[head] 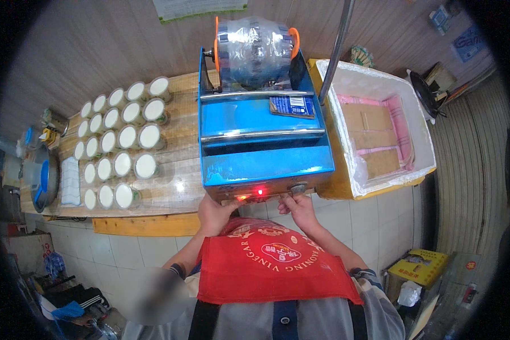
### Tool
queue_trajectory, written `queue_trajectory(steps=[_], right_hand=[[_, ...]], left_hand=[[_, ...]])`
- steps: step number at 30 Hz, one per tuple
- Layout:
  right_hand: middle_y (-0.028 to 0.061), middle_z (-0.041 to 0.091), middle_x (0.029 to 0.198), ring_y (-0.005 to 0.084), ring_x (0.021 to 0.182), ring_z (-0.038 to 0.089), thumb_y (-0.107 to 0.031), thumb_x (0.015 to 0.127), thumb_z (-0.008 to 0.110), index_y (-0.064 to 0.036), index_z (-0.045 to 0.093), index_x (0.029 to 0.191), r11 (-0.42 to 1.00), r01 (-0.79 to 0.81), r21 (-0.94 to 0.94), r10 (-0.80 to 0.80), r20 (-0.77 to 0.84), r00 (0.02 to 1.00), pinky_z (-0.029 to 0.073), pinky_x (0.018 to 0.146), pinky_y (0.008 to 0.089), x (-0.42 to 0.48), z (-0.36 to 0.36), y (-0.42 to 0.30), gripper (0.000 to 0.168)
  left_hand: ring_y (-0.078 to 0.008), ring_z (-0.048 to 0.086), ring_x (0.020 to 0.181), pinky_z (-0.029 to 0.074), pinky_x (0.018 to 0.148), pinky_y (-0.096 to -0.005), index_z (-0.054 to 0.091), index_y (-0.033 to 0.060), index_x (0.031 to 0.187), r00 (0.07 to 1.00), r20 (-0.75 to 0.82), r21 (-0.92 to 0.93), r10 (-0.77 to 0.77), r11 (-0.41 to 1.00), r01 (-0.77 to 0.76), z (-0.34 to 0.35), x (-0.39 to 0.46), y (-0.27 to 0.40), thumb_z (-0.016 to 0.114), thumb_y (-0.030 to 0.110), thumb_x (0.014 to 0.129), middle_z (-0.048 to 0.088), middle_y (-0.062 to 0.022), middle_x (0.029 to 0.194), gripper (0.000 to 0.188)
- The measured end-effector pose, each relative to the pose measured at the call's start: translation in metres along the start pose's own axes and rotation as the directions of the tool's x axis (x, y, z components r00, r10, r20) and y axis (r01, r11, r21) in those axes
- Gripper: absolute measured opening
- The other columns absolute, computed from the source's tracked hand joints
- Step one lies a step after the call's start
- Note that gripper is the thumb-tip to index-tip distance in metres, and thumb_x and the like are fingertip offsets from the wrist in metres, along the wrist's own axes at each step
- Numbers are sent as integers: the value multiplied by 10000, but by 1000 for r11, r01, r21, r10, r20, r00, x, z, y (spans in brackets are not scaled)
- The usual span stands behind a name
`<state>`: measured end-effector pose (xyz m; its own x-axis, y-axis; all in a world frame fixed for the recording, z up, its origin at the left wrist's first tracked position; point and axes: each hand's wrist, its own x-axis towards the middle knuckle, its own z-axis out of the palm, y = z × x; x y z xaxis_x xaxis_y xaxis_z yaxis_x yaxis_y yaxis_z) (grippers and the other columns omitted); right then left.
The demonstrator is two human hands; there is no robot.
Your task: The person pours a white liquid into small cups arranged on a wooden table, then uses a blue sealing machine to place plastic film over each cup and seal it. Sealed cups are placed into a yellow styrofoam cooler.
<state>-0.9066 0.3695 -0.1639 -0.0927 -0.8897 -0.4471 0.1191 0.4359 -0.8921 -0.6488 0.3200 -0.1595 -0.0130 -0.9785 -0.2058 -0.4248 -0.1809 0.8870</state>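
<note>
A blue metal machine (pixel 267 165), seemingly a cup sealer, stands before me with a roll of clear printed film (pixel 255 51) between orange discs at its back. My left hand (pixel 213 214) is at the lower left of its front panel, the thumb beside a lit orange switch; its fingers are partly hidden. My right hand (pixel 298 208) is under the knob (pixel 297 188) at the panel's right, thumb and fingers bent close together; whether they pinch anything is unclear. A red light glows between the hands. Several plastic cups of white contents (pixel 145 165) stand in rows on the wooden table (pixel 178 191) to the left.
A foam-lined yellow box (pixel 384 191) holding cardboard and pink-edged material adjoins the machine on the right. A metal pole (pixel 338 46) rises between them. A folded cloth (pixel 71 182) and a metal bowl with a blue utensil (pixel 44 176) are at the table's left end.
</note>
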Motion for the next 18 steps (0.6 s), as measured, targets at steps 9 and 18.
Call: queue_trajectory(steps=[9,18], right_hand=[[101,645,693,155,632,633,-127,954,510,36,618,743,981,-9,-196,-12,-103,995,534,597,290,0,9,-1,288],[104,670,706,154,620,641,-210,957,591,44,648,810,959,-83,-270,79,-24,997,528,588,290,-11,-9,-16,299]], left_hand=[[-346,693,869,541,717,-403,677,39,985,999,33,21,-29,999,29,-3,11,-14,872,252,645,717,-168,938,447],[-301,694,772,529,649,-379,682,79,996,948,278,45,157,983,-176,-22,31,-16,844,297,698,714,-135,861,403]])
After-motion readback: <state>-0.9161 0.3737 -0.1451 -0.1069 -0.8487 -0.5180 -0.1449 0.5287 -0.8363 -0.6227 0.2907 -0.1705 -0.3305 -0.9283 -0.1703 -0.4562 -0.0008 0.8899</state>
